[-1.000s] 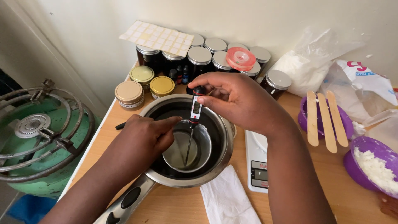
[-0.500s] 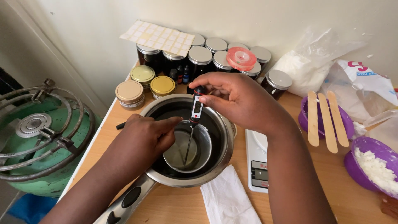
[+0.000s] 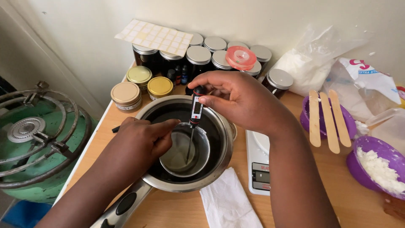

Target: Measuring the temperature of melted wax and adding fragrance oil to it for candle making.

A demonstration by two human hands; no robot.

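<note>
Dipping black probe thermometer [image 3: 195,114], slim, upright

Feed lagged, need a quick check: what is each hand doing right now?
Left hand: closed on the rim of the small metal cup inside the pot.
Right hand: closed, pinching the probe thermometer, tip down in the cup.

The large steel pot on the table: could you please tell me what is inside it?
Inside the large steel pot sits a smaller metal cup with a probe thermometer dipped in, held by the right hand. The left hand covers the cup's left rim; its contents are unclear.
</note>
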